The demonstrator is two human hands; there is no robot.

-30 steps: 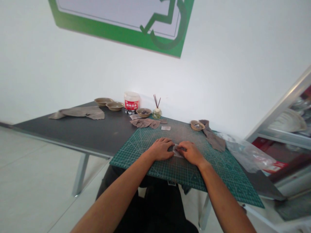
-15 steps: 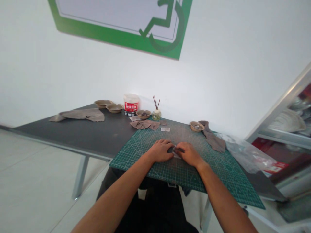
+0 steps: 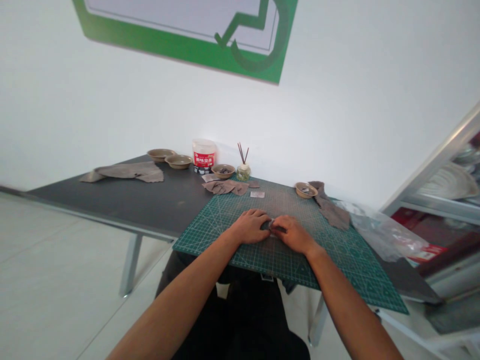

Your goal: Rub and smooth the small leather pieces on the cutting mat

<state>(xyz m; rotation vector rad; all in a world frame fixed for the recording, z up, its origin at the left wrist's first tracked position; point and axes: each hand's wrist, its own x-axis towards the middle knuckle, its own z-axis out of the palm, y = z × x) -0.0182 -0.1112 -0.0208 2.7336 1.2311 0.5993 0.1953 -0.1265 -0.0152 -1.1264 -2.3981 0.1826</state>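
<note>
Low over the green cutting mat (image 3: 221, 220), my left hand (image 3: 250, 226) and my right hand (image 3: 293, 234) meet with fingertips nearly touching. Between them is a small pale, see-through piece (image 3: 271, 224), perhaps a little plastic bag, mostly covered by fingers. Both hands are closed, with thumbs and fingers pinching it from either side. A flat pale rectangle (image 3: 257, 194) lies on the mat beyond my left hand.
Grey-brown cloths (image 3: 131, 171) lie about the dark table (image 3: 150, 200). A bowl of small dark pieces (image 3: 224, 171), a white tub with a red label (image 3: 204, 156) and a reed diffuser (image 3: 243, 171) stand by the wall. Another bowl (image 3: 305, 190) and clear plastic (image 3: 382, 232) are at right.
The camera view has shifted slightly. Less of the pale piece shows between my fingers, and my hands have come a little closer together.
</note>
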